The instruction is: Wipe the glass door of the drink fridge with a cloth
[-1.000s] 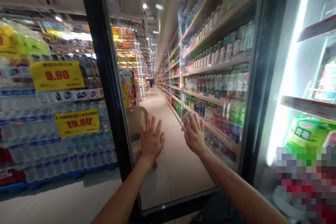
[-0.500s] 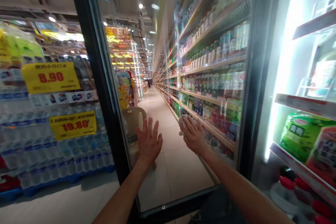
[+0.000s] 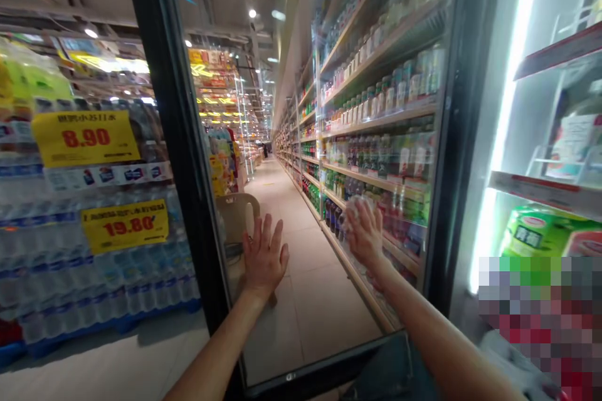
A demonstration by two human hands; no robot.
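A tall glass cooler door [image 3: 301, 301] with a black frame [image 3: 162, 100] stands swung open in front of me. My left hand [image 3: 263, 258] lies flat against the inner side of the glass, fingers spread. My right hand [image 3: 364, 235] presses a crumpled pale cloth [image 3: 352, 208] against the glass further right. Through the pane I see a long store aisle and drink shelves.
The lit cooler interior [image 3: 540, 188] is on my right, with shelves and a green package [image 3: 540, 235]. Stacked bottled water with yellow price signs [image 3: 84, 136] stands at the left. A beige plastic chair [image 3: 239, 213] sits behind the glass. The tiled aisle floor [image 3: 301, 244] runs ahead.
My right hand with the cloth has slid rightward across the glass. My left hand has stayed in about the same place on the pane.
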